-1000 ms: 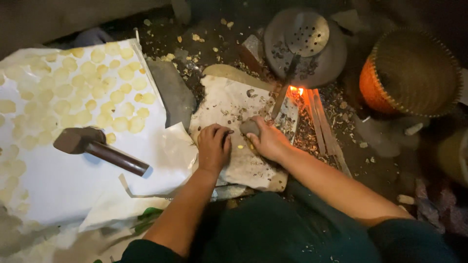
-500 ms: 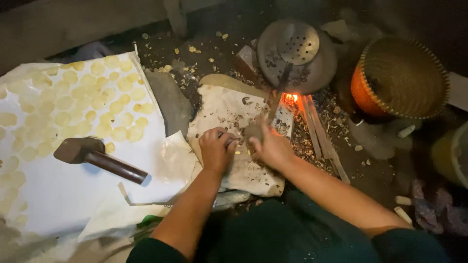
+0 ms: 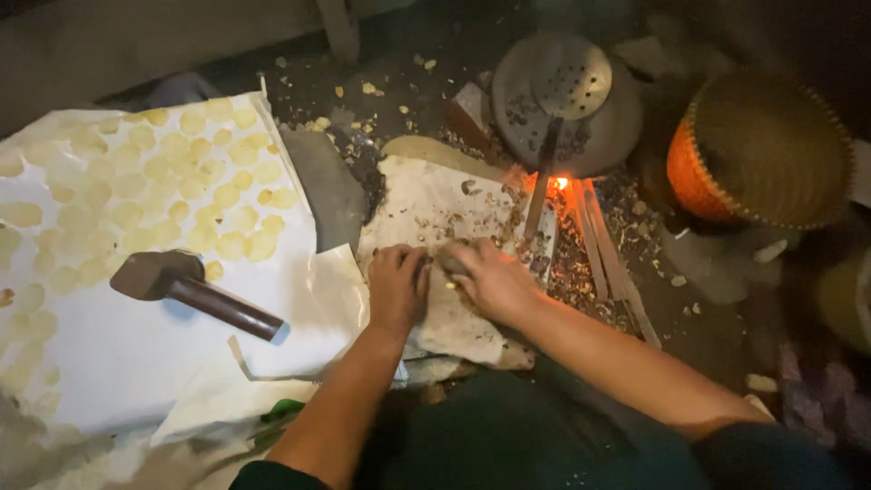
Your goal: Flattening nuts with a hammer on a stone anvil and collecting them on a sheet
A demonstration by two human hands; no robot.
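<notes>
My left hand [image 3: 397,286] rests on a crumpled pale sheet [image 3: 426,209] on the ground, fingers curled down against it. My right hand [image 3: 490,277] lies beside it, closed over a small grey stone-like lump [image 3: 451,261]. Dark crumbs and shell bits are scattered over the sheet ahead of both hands. A hammer with a dark handle [image 3: 186,289] lies to the left on a large white sheet [image 3: 136,363].
Several flat yellow discs [image 3: 181,181] cover the white sheet. A small fire [image 3: 555,184] burns among thin sticks [image 3: 599,245] under a round perforated metal pan [image 3: 567,95]. A woven orange-rimmed basket [image 3: 758,154] sits at right. A grey flat stone [image 3: 327,186] lies between the sheets.
Both hands have stayed on the pale sheet, shifting slightly closer together over the lump. The view has drifted a little; the hammer has not moved.
</notes>
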